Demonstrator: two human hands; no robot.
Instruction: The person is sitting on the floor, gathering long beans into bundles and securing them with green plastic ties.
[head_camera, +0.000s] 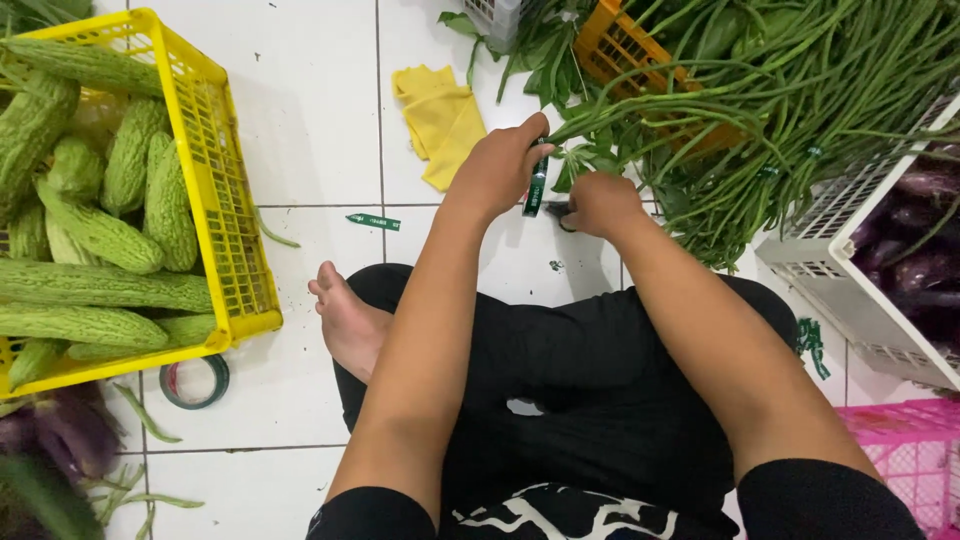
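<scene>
My left hand (498, 168) grips the stem ends of a bundle of long green beans (800, 90), with a strip of green tape (536, 187) hanging from the fingers. Just to its right, my right hand (600, 203) is closed over the tape's other end at the bundle's stems. The beans fan out to the upper right over an orange crate (612, 45). I sit cross-legged on white floor tiles, one bare foot (345, 320) showing below the hands.
A yellow crate (225, 190) of bitter gourds (100, 230) stands at the left. A tape roll (194, 381) lies below it. A yellow cloth (440, 120) and a loose tape piece (373, 221) lie on the tiles. A white crate (840, 290) of purple eggplants (915, 260) and a pink crate (905, 450) stand at the right.
</scene>
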